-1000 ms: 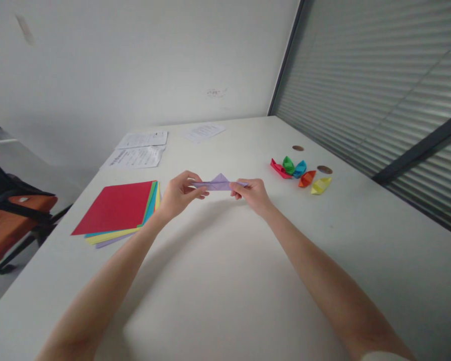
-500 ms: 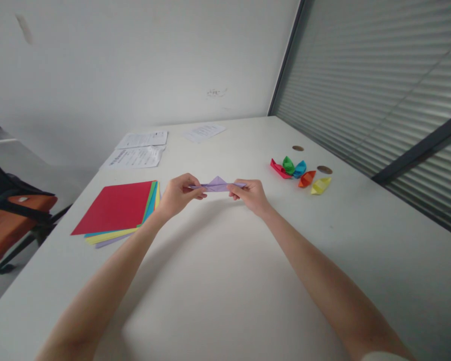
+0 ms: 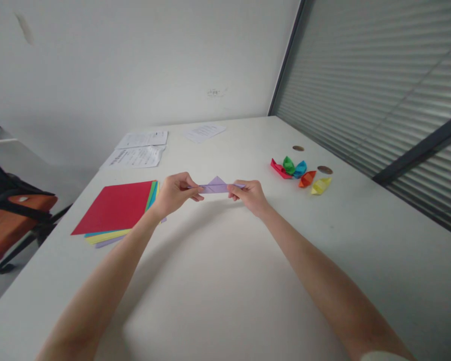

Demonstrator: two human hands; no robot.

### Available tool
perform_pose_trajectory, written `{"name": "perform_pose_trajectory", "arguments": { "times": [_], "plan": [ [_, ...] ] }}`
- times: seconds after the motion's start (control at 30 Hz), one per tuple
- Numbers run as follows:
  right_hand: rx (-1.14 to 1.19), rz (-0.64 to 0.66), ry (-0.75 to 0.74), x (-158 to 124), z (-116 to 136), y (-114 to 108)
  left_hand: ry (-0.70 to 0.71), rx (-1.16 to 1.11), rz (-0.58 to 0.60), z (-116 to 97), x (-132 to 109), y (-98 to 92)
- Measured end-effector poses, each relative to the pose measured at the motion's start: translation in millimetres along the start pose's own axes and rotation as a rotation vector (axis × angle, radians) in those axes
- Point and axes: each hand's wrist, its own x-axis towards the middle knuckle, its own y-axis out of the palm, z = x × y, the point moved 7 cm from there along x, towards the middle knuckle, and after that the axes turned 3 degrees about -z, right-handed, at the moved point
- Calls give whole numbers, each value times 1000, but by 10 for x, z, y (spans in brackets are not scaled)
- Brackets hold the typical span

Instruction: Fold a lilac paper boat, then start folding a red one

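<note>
A folded lilac paper piece (image 3: 215, 186), long and flat with a small peak in its middle, hangs just above the white table (image 3: 225, 281). My left hand (image 3: 175, 192) pinches its left end and my right hand (image 3: 248, 194) pinches its right end, both with fingers closed. A stack of coloured paper squares (image 3: 115, 210), red on top, lies to the left of my left hand. Several small folded paper boats (image 3: 299, 173) in red, green, blue, orange and yellow sit to the right.
Printed white sheets (image 3: 137, 155) lie at the table's far left, another sheet (image 3: 204, 132) further back. Two round brown caps (image 3: 324, 169) are set in the tabletop near a slatted blind on the right. An orange chair (image 3: 11, 220) stands left of the table.
Both hands have drifted slightly left with the lilac paper, and it looks stretched a little flatter between them.
</note>
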Motion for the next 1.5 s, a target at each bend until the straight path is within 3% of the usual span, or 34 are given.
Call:
{"name": "perform_pose_trajectory", "arguments": {
  "times": [0.33,0.43,0.57,0.67,0.8,1.03,1.33,1.5],
  "plan": [
    [84,6,60,7,-124,44,16,12,-15,-40,-8,-36],
    [80,-20,57,3,-122,38,-21,-72,-69,45,-20,31],
    [48,-1,53,-28,-94,85,-129,-168,-21,241,-16,192],
    [64,16,62,-45,-96,122,-143,-201,-63,304,-4,192],
    [85,37,95,-50,-127,150,-135,-232,-104,297,-6,171],
    [69,18,58,-47,-111,124,-140,-254,-34,238,-42,235],
    [71,17,50,-24,-62,50,-87,-216,-84,246,12,115],
    [20,-3,10,-29,-7,48,-126,-241,-53,273,-41,219]
  ]
}}
